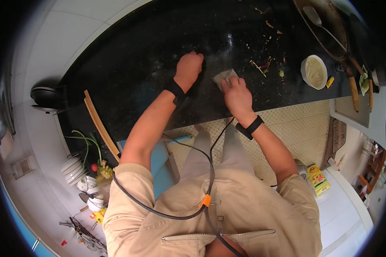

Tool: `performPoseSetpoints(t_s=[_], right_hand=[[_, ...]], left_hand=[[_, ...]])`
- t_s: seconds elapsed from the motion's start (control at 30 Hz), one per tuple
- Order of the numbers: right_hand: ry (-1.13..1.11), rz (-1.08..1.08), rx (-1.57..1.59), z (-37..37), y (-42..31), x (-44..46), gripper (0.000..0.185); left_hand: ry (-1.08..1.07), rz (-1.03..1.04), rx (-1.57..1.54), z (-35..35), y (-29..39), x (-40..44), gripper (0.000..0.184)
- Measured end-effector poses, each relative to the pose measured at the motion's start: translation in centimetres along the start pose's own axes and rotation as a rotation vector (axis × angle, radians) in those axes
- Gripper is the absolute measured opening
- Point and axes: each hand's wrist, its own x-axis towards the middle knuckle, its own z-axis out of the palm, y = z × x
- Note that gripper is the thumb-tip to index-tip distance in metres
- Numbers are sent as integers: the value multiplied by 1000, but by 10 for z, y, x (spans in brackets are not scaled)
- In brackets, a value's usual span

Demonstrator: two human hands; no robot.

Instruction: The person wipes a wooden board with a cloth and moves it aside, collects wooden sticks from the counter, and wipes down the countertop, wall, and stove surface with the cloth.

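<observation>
On the black countertop (133, 55), my right hand (237, 95) presses a greyish cloth (224, 78) near the front edge, with its fingers on top of the cloth. To the left of it, my left hand (189, 67) is closed in a fist on or just over the counter, and no object shows in it. Food scraps (266, 67) lie scattered on the counter to the right of the cloth. Both wrists wear black bands.
A white bowl (315, 72) with pale contents stands at the right, beside a wok (326, 25) holding a metal ladle. Wooden strips (99, 124) lean at the counter's left end. Stacked bowls (74, 170) and vegetables are at the lower left.
</observation>
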Motion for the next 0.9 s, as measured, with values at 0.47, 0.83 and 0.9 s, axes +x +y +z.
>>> performPoseSetpoints(t_s=[0.47,0.83,0.9], right_hand=[[38,18,59,3,5,-4,10],[37,6,23,3,4,-2,8],[60,13,22,5,3,-1,7]], left_hand=[[86,-2,-49,1,-14,-11,7],[96,211,219,4,6,-14,7],[95,224,291,4,11,-11,7]])
